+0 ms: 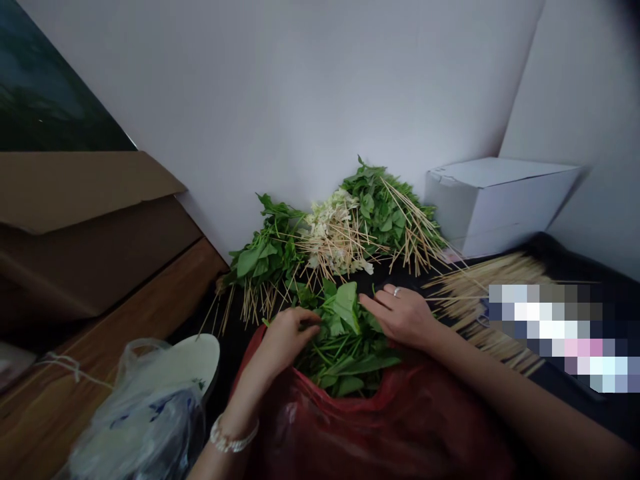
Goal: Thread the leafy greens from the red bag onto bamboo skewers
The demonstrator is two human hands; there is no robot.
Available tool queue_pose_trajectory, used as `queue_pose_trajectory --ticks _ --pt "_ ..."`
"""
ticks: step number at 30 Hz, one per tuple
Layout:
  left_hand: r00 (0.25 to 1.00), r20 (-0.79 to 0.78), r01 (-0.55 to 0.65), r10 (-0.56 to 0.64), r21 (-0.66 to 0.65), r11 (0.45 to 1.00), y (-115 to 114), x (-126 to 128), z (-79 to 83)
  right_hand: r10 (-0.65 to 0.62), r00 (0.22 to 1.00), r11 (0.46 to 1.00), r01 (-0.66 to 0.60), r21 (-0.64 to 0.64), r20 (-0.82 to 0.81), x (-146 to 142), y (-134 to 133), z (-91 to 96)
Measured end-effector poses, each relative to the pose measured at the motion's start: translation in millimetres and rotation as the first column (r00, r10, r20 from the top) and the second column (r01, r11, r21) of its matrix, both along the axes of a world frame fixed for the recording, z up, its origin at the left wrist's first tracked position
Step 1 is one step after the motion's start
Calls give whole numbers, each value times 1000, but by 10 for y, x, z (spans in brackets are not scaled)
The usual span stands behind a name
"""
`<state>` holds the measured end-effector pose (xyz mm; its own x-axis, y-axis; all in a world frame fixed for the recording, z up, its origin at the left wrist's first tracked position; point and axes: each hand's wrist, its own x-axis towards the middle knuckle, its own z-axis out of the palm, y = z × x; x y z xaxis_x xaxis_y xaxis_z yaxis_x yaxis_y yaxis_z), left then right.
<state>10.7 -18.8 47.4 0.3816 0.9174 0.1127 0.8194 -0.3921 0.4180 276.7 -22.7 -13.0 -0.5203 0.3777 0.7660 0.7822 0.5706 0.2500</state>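
Leafy greens (345,360) with long green stems fill the mouth of a red plastic bag (340,433) in front of me. My left hand (290,337) is at the left side of the greens, its thumb and forefinger apart with nothing visible between them. On the right side, my right hand (403,317), with a ring on one finger, reaches over the leaves with its forefinger stretched out. Its fingertips are beside a broad upright leaf (347,305). The undersides of both hands are partly hidden.
Behind the bag lie skewered greens (267,250), skewered pale leaves (333,230) and more skewered greens (383,207). Loose wooden skewers (480,300) spread at right, near a white box (500,207). At left are a bowl (195,360), a clear plastic bag (135,427) and a cardboard box (75,253).
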Motion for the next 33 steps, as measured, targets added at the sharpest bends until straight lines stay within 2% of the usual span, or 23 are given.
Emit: queue_pose_trajectory --ticks 3,5,7,9,12,18,20,21,23,24,25,26,29,33 --pt "982 -188 -20 32 68 997 52 88 -131 -22 999 999 24 -45 36 1 -6 28" --pt "981 -188 -22 42 106 994 47 109 -181 -16 998 996 21 -92 55 6 1 41" --pt "996 -71 -41 51 131 990 26 114 -186 -6 998 993 13 -114 57 15 5 56" --pt "991 119 -76 62 122 990 -7 125 -159 -5 1000 996 8 -94 28 18 -5 76" --pt "924 380 -82 53 60 995 -78 204 -111 -1 999 1000 0 -27 -42 -6 -55 112" --pt "820 571 -11 -46 95 995 -161 434 -120 74 991 994 -65 86 -116 -68 -143 139" --pt "741 671 -42 -4 53 998 -119 383 -106 88 989 993 -77 94 -115 -63 -137 132" --pt "673 738 -82 46 14 996 -86 321 -86 91 989 993 -81 87 -119 -61 -133 126" --pt "476 866 -176 155 -79 981 -3 144 -32 108 985 994 -105 29 -136 -73 -141 113" --pt "370 906 -175 205 -149 973 44 44 -3 129 981 991 -133 -22 -143 -92 -158 103" --pt "309 921 -152 236 -197 968 93 -52 23 154 978 982 -168 -88 -142 -122 -184 92" --pt "319 910 -146 266 -231 962 145 -137 43 181 975 966 -202 -164 -131 -160 -217 77" --pt "473 809 -174 348 -301 938 330 -288 73 241 970 903 -236 -359 -32 -296 -325 12" --pt "664 640 -237 386 -310 921 674 -276 59 262 961 863 -195 -466 83 -400 -370 -84"
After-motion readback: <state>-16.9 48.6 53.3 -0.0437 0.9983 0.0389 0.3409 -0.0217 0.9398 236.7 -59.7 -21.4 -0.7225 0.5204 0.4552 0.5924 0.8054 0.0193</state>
